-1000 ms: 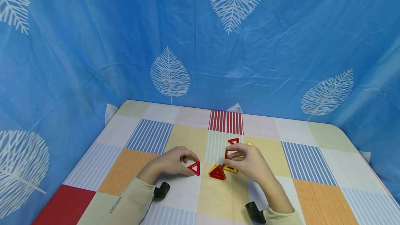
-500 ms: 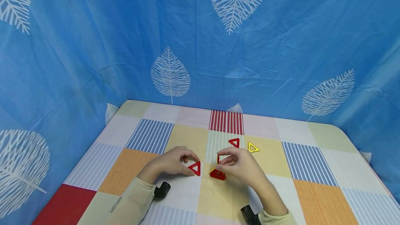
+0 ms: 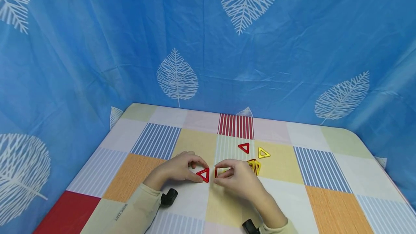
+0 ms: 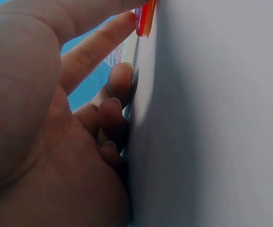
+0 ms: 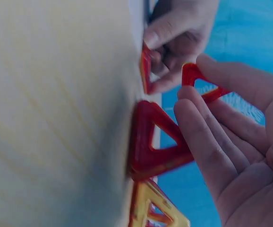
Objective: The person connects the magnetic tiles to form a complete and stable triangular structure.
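Note:
My left hand (image 3: 177,169) pinches a red triangular magnetic tile (image 3: 207,179) between thumb and index finger, flat on the tablecloth. In the left wrist view only the edge of that tile (image 4: 142,21) shows. My right hand (image 3: 238,178) holds a second red triangular tile (image 3: 216,173) on edge between thumb and fingertips, a small gap right of the first. The right wrist view shows this held tile (image 5: 189,74) above the table. Below it stand a joined red tile (image 5: 143,158) and yellow tile (image 5: 143,205), largely hidden by my right hand in the head view.
Yellow tiles with a red edge (image 3: 258,167) stand just right of my right hand. Farther back lie a loose red triangle (image 3: 244,148) and a loose yellow triangle (image 3: 263,152). A blue leaf-print curtain (image 3: 208,64) hangs behind the patchwork-covered table (image 3: 312,136).
My right hand has moved left with its red tile, toward the tile in my left hand. It now covers the red-and-yellow shape and uncovers the yellow tiles behind. My left hand stays put.

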`<move>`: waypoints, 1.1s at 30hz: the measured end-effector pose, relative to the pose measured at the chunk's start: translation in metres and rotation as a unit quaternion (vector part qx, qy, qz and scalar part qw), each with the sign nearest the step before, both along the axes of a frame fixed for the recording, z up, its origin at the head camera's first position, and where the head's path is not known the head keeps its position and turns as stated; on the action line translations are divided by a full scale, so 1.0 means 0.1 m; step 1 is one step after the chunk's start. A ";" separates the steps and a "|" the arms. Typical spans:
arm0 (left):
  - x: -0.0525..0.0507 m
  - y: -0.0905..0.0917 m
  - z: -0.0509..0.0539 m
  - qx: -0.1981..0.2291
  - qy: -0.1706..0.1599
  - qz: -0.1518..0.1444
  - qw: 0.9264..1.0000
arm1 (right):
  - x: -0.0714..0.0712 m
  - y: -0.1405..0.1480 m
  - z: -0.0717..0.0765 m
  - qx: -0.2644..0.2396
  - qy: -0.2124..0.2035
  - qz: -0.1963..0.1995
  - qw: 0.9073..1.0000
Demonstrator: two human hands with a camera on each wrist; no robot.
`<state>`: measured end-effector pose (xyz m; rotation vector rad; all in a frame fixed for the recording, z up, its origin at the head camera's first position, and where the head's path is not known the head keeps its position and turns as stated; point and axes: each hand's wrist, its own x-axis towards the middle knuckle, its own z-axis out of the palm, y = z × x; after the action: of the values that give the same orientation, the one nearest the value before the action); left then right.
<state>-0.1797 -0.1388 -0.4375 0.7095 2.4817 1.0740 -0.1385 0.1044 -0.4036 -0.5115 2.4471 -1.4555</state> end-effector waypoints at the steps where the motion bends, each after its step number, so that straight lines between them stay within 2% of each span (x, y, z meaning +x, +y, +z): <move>1: 0.00 0.00 0.00 -0.001 0.001 0.001 1.000 | 0.01 -0.02 -0.01 0.003 0.000 -0.001 1.000; 8: 0.01 0.00 0.00 -0.005 -0.006 0.001 1.000 | 0.06 -0.12 -0.12 0.020 0.017 -0.004 1.000; 15: 0.01 0.01 -0.02 -0.011 0.006 0.000 1.000 | 0.09 -0.16 -0.16 0.038 0.038 -0.010 0.999; 21: 0.03 0.05 -0.02 -0.036 0.020 0.002 0.999 | 0.10 -0.16 -0.18 0.067 0.047 0.000 0.997; 33: 0.04 0.07 -0.06 -0.033 0.044 -0.005 0.998 | 0.10 -0.16 -0.23 0.066 0.051 0.012 0.996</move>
<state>-0.1757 -0.1318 -0.4437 0.7635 2.5726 0.9721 -0.1290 0.0887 -0.4270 -0.5977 2.5843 -1.2771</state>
